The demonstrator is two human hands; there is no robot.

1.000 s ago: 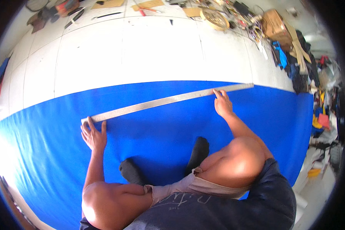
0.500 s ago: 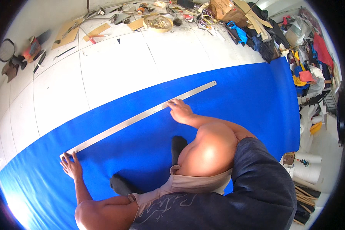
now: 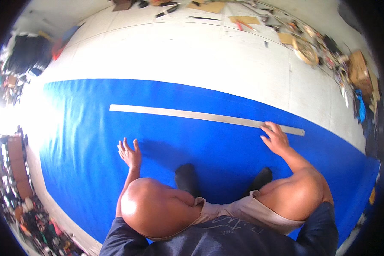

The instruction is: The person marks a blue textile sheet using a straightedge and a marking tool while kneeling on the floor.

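Observation:
A long metal ruler (image 3: 192, 115) lies across a wide sheet of blue material (image 3: 89, 170) spread on the floor. Near the ruler's right end, my right hand (image 3: 275, 138) rests its fingertips on the metal, its fingers slightly bent and apart. My left hand (image 3: 130, 154) is off the ruler, below its left part, over the blue sheet; its fingers are spread and nothing is in them. I squat on the sheet, with dark socks (image 3: 187, 176) on my feet.
White floor tiles (image 3: 158, 55) lie beyond the sheet. At the far right are a round wooden-rimmed tray (image 3: 305, 51), a cardboard box (image 3: 359, 70) and scattered tools. A red-handled tool (image 3: 239, 25) lies near cardboard pieces. Heaped small items (image 3: 38, 226) line the left side.
My left hand has lifted off the ruler's left end and moved away from it. My right hand stays on the ruler. The view has swung to the left.

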